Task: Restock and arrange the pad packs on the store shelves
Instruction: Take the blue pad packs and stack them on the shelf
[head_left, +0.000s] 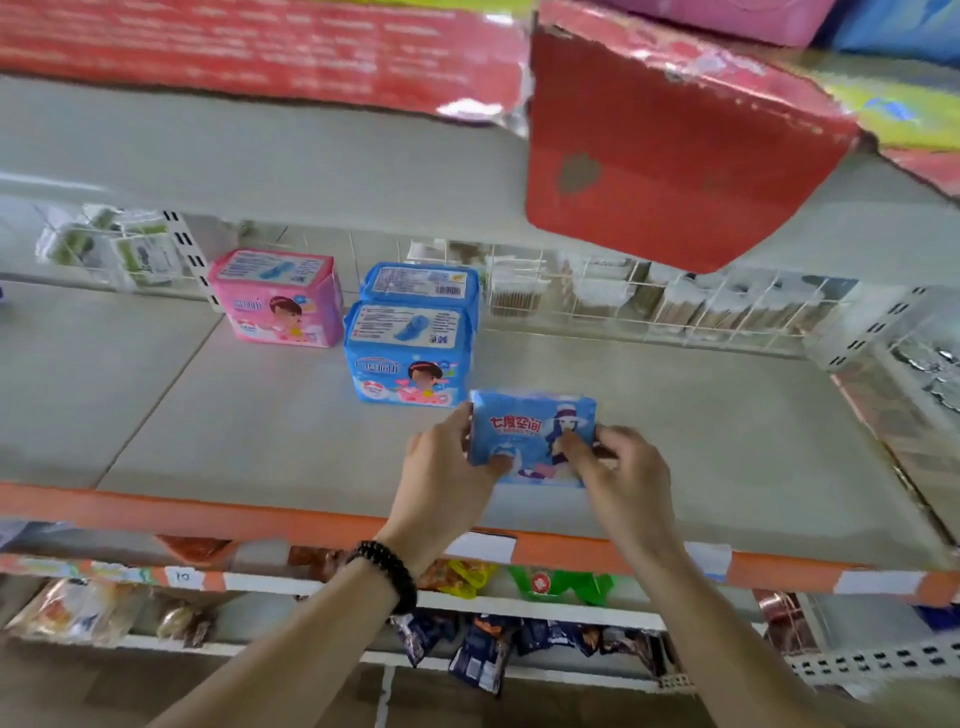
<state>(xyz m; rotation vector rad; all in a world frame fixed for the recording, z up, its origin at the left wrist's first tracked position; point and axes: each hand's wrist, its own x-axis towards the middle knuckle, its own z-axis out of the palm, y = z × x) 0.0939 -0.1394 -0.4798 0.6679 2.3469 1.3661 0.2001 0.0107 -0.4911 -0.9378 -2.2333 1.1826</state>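
Observation:
A light blue pad pack (524, 431) with a cartoon figure stands upright near the front of the grey shelf (727, 441). My left hand (441, 478) grips its left edge and my right hand (623, 473) grips its right edge. Just behind and to the left stand two blue pad packs (410, 358), one behind the other. A pink pad pack (278, 301) stands further left and back.
A wire divider (623, 296) with small white boxes runs along the shelf's back. A torn red carton (670, 150) hangs over from the shelf above. The orange shelf lip (208, 512) carries price tags. Snack bags (467, 654) fill the lower shelves.

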